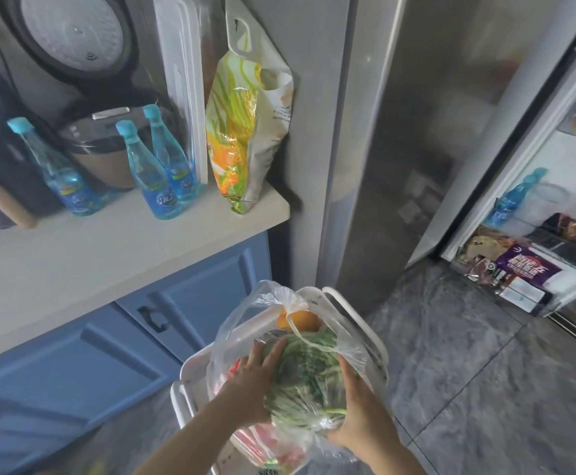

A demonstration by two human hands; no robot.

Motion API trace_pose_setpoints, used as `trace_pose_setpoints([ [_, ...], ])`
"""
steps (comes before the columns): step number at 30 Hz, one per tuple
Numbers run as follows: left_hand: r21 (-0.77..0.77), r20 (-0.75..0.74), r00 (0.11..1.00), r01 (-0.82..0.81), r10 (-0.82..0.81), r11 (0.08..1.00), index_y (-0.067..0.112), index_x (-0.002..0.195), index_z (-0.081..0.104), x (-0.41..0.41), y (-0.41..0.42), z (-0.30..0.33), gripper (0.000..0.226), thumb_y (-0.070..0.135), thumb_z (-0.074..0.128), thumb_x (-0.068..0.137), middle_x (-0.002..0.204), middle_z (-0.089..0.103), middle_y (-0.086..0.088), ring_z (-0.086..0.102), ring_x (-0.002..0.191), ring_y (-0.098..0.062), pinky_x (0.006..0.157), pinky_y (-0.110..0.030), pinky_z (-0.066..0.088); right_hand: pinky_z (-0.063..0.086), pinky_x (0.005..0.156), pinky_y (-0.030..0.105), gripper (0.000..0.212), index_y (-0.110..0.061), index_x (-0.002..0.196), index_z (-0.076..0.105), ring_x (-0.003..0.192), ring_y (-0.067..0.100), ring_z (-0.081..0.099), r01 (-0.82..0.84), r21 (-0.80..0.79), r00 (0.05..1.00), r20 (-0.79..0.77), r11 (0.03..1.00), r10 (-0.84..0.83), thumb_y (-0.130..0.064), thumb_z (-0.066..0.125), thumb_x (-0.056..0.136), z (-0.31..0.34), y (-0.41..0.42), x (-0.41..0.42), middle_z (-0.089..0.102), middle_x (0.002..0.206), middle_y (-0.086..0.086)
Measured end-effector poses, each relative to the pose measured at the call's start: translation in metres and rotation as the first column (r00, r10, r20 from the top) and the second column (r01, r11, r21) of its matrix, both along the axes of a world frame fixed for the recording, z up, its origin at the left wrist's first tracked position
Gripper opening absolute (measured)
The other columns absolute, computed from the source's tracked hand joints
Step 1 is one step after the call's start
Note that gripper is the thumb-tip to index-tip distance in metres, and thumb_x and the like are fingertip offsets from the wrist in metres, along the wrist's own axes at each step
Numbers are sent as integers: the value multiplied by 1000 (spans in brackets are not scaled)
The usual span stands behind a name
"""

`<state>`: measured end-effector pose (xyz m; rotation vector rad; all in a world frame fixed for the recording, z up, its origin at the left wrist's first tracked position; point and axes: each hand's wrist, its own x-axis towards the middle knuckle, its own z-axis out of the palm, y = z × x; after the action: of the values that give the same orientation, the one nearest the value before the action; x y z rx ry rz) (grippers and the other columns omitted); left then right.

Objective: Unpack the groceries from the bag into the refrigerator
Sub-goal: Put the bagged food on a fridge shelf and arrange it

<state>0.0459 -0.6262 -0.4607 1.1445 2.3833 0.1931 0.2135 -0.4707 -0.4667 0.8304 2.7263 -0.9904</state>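
Your left hand [257, 375] and right hand [358, 409] clasp the bagged greens [305, 378] between them | refrigerator [554, 200] lies up-right, nearer your right.

You had a clear bag [231, 341] open on a white cart, greens [305, 382] in thin plastic lying on top, an orange [302, 318] behind them. The refrigerator [416, 132] stood to the right, its door [533, 186] open, shelves stocked.
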Motion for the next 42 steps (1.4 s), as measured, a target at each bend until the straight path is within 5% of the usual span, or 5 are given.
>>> trace_pose_setpoints([
  [10, 240, 154, 986, -102, 66, 965, 62, 136, -7, -40, -47, 60, 125, 39, 84, 55, 134, 14, 21, 50, 109, -6, 87, -14, 50, 37, 106, 36, 117, -52, 144, 1, 132, 11, 22, -51, 4, 957, -284, 999, 50, -47, 76, 54, 58, -18, -31, 22, 140, -8],
  [17, 251, 180, 967, -224, 182, 942, 44, 143, 6, -52, -71, 146, 121, 28, 88, 55, 130, 19, 17, 40, 113, -1, 80, 2, 39, 26, 88, -3, 108, -54, 140, 2, 122, 6, 35, -180, -84, 907, -399, 980, 132, -39, 79, 65, 107, -31, -53, 17, 136, -9],
  [21, 349, 95, 974, -225, 204, 910, 48, 140, 13, -38, -52, 207, 119, 38, 87, 48, 131, 24, 17, 40, 117, 0, 85, 1, 36, 41, 92, 8, 109, -48, 145, 12, 115, -1, 40, -227, -122, 828, -547, 966, 126, -42, 79, 59, 155, -4, -49, 22, 130, -11],
  [34, 572, -17, 998, 61, -63, 818, 28, 149, 18, 71, 246, 316, 126, 46, 88, 46, 143, 11, 14, 26, 131, -5, 96, 5, 19, 26, 111, 22, 112, -40, 145, 21, 141, 12, 23, 14, 107, 767, -639, 994, 58, -43, 88, 55, 281, 261, 94, 12, 153, -1],
  [42, 602, 84, 963, 154, -255, 783, 28, 150, 18, 86, 421, 339, 122, 38, 90, 53, 145, 9, 18, 25, 134, -7, 111, -24, 32, 21, 116, 29, 109, -28, 144, 33, 140, 7, 19, 192, 183, 753, -658, 964, -25, -44, 89, 53, 304, 410, 130, 16, 154, -1],
])
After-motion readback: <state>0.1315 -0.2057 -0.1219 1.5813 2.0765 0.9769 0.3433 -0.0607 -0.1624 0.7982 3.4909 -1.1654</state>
